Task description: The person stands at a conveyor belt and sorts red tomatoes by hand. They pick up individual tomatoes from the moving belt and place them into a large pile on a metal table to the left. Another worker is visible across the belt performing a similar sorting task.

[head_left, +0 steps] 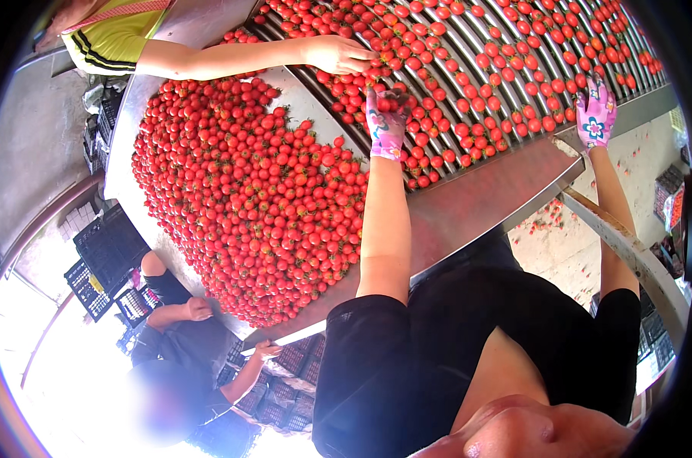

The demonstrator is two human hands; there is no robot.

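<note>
Many small red tomatoes [271,200] lie heaped on a metal tray [122,177], and more are spread over a metal roller conveyor [466,51]. My left hand [387,123], in a pink flowered glove with darkened fingertips, is over the near left part of the rollers; its fingers are curled around one or more tomatoes. My right hand [596,114], gloved alike, rests at the conveyor's near right edge with its fingers over the rollers beside some tomatoes. Whether it holds any cannot be told.
Across the conveyor a co-worker's bare hand [340,54] reaches among the tomatoes, near my left hand. Another person [191,338] is at the tray's lower left end. A metal ledge [489,200] runs before me. Black plastic crates [111,246] stand at the left; fallen tomatoes [546,217] dot the floor.
</note>
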